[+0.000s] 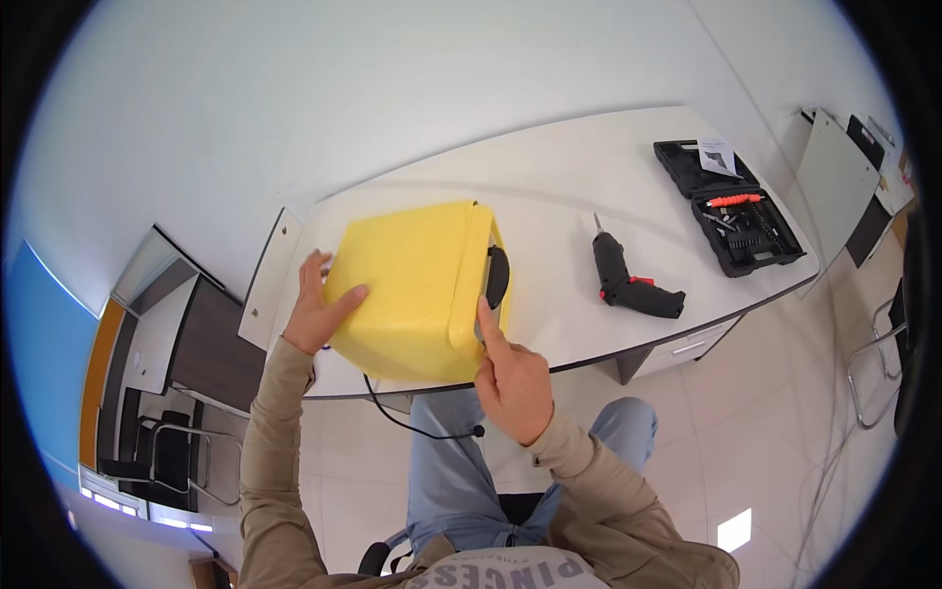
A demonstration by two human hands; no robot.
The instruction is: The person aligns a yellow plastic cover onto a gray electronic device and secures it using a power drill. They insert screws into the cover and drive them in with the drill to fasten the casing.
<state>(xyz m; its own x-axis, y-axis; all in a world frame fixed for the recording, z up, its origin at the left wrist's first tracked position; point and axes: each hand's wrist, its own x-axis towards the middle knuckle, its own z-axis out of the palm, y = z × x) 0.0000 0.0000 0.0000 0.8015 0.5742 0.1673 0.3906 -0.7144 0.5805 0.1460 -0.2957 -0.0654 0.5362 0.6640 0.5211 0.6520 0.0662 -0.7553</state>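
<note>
Touching a yellow box [402, 280] nr the L end of a white table [559, 177], the L hand [316, 312] lies spread on its L side, thumb apart from fingers, not clenched. R hand [518, 388] sets an outstretched index fingertip at the box's edge, just beside a blk handle [499, 278]; other fingers curled, can't tell if they grip anything. Blk cord [407, 426] hangs below the table's nr edge. Farther R: power screwdriver [610, 265], btwn box & unfolded tool case [714, 245].

Passable tabletop [551, 265] separates the yellow box [397, 285] from the black power screwdriver [628, 291]. The open tool case [679, 167] obstructs farther right.
</note>
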